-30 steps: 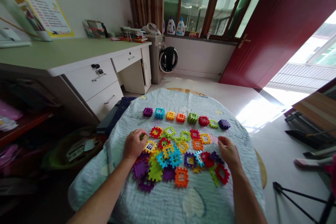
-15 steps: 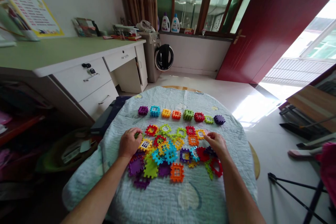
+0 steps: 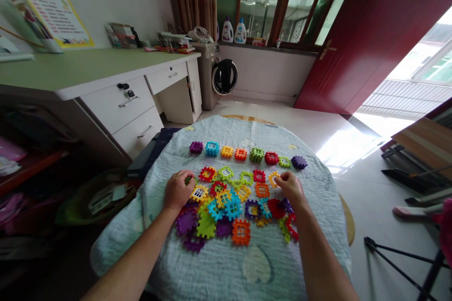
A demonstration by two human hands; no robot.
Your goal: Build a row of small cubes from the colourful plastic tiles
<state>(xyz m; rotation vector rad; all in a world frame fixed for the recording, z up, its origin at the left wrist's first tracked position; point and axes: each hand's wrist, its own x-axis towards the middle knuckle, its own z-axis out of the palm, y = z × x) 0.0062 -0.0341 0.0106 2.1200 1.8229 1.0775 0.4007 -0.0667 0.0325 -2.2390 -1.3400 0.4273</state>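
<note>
A round table under a pale blue quilted cloth [image 3: 226, 268] carries a pile of flat toothed plastic tiles [image 3: 229, 207] in many colours. Behind the pile runs a row of assembled cubes [image 3: 247, 154], purple at both ends. My left hand [image 3: 178, 190] rests at the pile's left edge, fingers curled on a green tile [image 3: 187, 180]. My right hand [image 3: 291, 189] lies on the right side of the pile, fingertips pinching a yellow tile [image 3: 273, 178].
A green-topped desk with white drawers [image 3: 116, 103] stands to the left, a small washing machine [image 3: 219, 75] and detergent bottles beyond it. A red door [image 3: 370, 33] is at the right. Black tripod legs [image 3: 399, 258] and a wooden board [image 3: 423, 143] lie on the floor at the right.
My right hand has moved left and forward from the pile's right edge onto the yellow tile. My left hand has stayed at the pile's left edge.
</note>
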